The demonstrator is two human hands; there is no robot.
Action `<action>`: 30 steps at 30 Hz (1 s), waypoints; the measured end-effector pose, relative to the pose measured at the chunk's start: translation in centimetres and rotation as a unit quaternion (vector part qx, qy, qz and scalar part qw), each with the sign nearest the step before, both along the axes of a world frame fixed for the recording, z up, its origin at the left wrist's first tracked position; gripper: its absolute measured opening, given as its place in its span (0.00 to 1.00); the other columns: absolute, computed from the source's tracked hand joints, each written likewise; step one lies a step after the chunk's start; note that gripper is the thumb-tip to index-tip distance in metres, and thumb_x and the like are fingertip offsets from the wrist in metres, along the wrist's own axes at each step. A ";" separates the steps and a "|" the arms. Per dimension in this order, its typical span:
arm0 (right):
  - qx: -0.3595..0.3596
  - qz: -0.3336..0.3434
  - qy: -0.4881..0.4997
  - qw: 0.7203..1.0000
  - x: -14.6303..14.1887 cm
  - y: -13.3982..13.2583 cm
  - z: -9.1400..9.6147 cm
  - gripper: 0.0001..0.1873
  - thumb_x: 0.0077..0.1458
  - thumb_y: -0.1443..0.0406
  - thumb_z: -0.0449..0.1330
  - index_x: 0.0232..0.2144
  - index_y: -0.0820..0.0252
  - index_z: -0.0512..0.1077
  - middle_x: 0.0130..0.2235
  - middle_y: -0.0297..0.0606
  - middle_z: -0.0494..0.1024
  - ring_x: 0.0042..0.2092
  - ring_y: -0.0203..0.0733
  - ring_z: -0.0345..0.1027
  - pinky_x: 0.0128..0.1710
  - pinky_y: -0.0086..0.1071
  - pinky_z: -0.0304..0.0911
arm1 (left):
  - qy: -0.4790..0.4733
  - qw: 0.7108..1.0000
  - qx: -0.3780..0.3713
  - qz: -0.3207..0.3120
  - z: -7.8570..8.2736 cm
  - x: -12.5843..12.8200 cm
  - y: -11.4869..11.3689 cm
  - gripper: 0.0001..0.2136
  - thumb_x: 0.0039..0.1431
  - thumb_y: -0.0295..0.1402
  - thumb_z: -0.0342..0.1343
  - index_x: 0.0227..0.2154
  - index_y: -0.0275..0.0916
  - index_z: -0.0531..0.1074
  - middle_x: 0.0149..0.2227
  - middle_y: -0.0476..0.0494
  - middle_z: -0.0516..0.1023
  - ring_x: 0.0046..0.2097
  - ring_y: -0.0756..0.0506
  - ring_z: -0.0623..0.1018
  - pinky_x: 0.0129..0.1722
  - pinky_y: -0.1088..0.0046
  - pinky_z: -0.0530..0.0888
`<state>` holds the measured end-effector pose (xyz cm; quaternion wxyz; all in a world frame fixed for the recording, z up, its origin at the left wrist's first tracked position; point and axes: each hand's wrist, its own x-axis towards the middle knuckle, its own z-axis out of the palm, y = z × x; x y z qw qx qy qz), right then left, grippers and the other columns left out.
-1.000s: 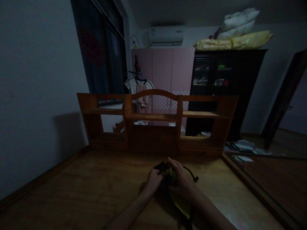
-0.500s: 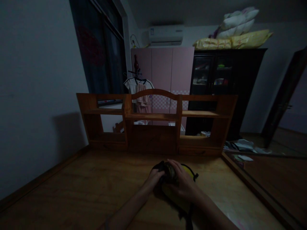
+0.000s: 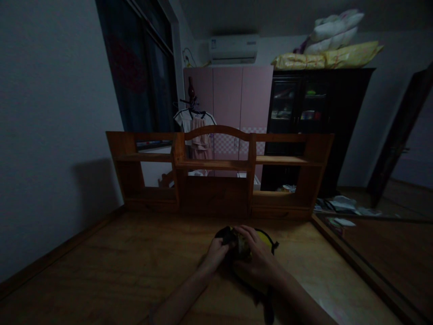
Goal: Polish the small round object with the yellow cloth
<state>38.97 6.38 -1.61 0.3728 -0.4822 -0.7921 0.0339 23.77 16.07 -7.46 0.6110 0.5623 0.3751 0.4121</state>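
Observation:
A yellow, soft bag-like item with black edging (image 3: pixel 265 239) lies on the wooden boards, and dark straps trail from its lower end. My left hand (image 3: pixel 216 253) pinches the black edge at its upper left. Curved over its top and right side, my right hand (image 3: pixel 259 259) has its fingers bent toward the left hand. Between the two hands shows a dark, patterned patch (image 3: pixel 241 246), too dim to make out. My right palm and forearm hide much of the item.
A low wooden shelf unit (image 3: pixel 216 164) stands across the far end of the boards (image 3: pixel 145 257). A raised wooden rail (image 3: pixel 352 262) runs along the right, a wall (image 3: pixel 50 149) along the left. Behind are a pink wardrobe (image 3: pixel 226 95) and a dark cabinet (image 3: pixel 341 104).
Both hands stay at the same spot on the item. The fingers have shifted slightly, and more of the patterned patch shows between them. The view has moved very little.

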 end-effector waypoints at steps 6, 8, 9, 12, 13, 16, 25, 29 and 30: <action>-0.015 0.032 0.010 0.999 -0.1 -0.6 0.7 0.45 0.44 0.68 0.61 0.62 0.54 0.46 0.61 0.43 0.55 0.61 0.50 0.51 0.58 0.45 0.54 | -0.025 1.000 -0.011 -0.014 0.2 0.1 -0.2 0.21 0.37 0.44 0.65 0.30 0.30 0.77 0.30 0.40 0.79 0.33 0.43 0.76 0.36 0.69 0.71; -0.013 0.033 0.008 0.999 -0.1 -0.6 0.7 0.45 0.45 0.68 0.60 0.62 0.54 0.46 0.61 0.43 0.55 0.61 0.49 0.51 0.59 0.44 0.54 | -0.027 0.999 -0.013 -0.012 0.3 0.1 -0.2 0.19 0.37 0.41 0.65 0.29 0.30 0.77 0.29 0.41 0.79 0.32 0.44 0.76 0.36 0.69 0.71; -0.008 0.031 0.006 0.999 -0.1 -0.5 0.6 0.44 0.45 0.68 0.61 0.62 0.55 0.47 0.61 0.43 0.56 0.61 0.49 0.51 0.59 0.44 0.54 | -0.025 1.000 -0.014 -0.012 0.3 0.1 -0.2 0.17 0.37 0.39 0.65 0.28 0.30 0.78 0.29 0.41 0.79 0.32 0.44 0.76 0.36 0.69 0.71; 0.010 0.010 -0.005 1.000 -0.1 -0.2 0.0 0.42 0.44 0.66 0.62 0.60 0.55 0.51 0.59 0.43 0.59 0.60 0.51 0.53 0.58 0.46 0.55 | -0.027 0.999 -0.020 -0.025 0.3 0.1 0.0 0.13 0.37 0.32 0.64 0.28 0.30 0.78 0.29 0.42 0.79 0.33 0.44 0.76 0.37 0.69 0.71; 0.017 -0.001 -0.008 1.000 -0.2 -0.1 -0.2 0.41 0.44 0.66 0.63 0.60 0.55 0.52 0.59 0.43 0.60 0.59 0.51 0.54 0.57 0.46 0.56 | -0.036 0.998 -0.024 -0.035 0.2 0.1 0.0 0.12 0.38 0.31 0.63 0.29 0.30 0.78 0.30 0.42 0.80 0.33 0.44 0.77 0.38 0.69 0.71; 0.034 -0.031 -0.017 0.999 -0.4 0.0 -0.5 0.41 0.44 0.64 0.64 0.59 0.54 0.54 0.58 0.43 0.61 0.58 0.52 0.55 0.55 0.46 0.58 | -0.076 0.994 -0.039 -0.061 0.2 0.3 -0.2 0.14 0.39 0.27 0.61 0.33 0.31 0.77 0.34 0.41 0.80 0.37 0.42 0.77 0.42 0.67 0.71; 0.069 -0.038 -0.022 0.997 -0.6 -0.1 -0.3 0.38 0.44 0.64 0.64 0.58 0.54 0.56 0.57 0.44 0.62 0.58 0.51 0.56 0.55 0.45 0.59 | -0.112 0.986 0.000 -0.126 0.5 0.6 -1.0 0.21 0.45 0.28 0.59 0.46 0.37 0.72 0.47 0.41 0.76 0.49 0.40 0.73 0.51 0.61 0.68; 0.043 -0.019 -0.021 0.999 -0.7 0.1 -0.5 0.40 0.43 0.64 0.65 0.58 0.52 0.55 0.58 0.43 0.60 0.58 0.50 0.56 0.55 0.44 0.59 | -0.024 0.992 0.118 -0.032 -0.4 0.3 -0.2 0.20 0.45 0.27 0.57 0.45 0.36 0.73 0.48 0.40 0.75 0.52 0.39 0.71 0.53 0.64 0.66; 0.031 -0.013 -0.020 0.999 -0.8 0.1 -0.5 0.41 0.43 0.63 0.65 0.59 0.52 0.54 0.59 0.43 0.59 0.59 0.50 0.55 0.56 0.44 0.59 | -0.001 0.990 0.139 -0.010 -0.6 0.3 -0.1 0.19 0.45 0.26 0.56 0.44 0.35 0.73 0.48 0.40 0.76 0.51 0.39 0.72 0.52 0.64 0.67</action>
